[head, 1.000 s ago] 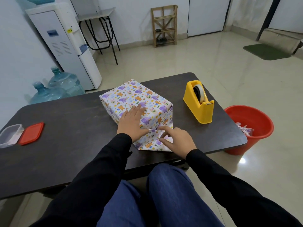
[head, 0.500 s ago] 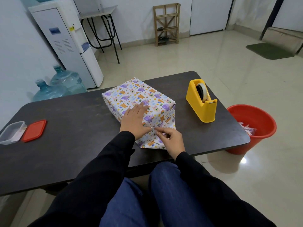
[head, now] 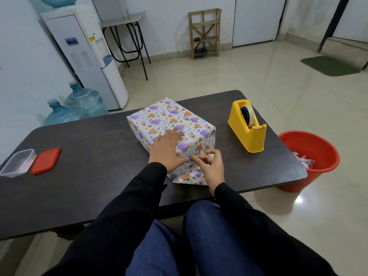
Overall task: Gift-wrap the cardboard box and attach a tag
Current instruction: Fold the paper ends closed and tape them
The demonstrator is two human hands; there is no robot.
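Note:
The box (head: 169, 120), covered in white paper printed with purple elephants and orange animals, lies on the dark table (head: 95, 156). My left hand (head: 167, 149) presses flat on its top near the end facing me, fingers spread. My right hand (head: 210, 166) pinches the folded paper at that near end, thumb and fingers closed on the fold. A loose triangular flap of paper (head: 185, 177) spreads on the table below both hands. No tag is visible.
A yellow tape dispenser (head: 248, 129) stands right of the box. A clear plastic container (head: 17, 163) and its red lid (head: 45, 160) lie at the table's left. A red bucket (head: 310, 158) sits on the floor beside the table's right end.
My right hand rose from lying flat on the bottom flap to pinching the folded paper at the box's near end. My left hand stayed pressed on the top.

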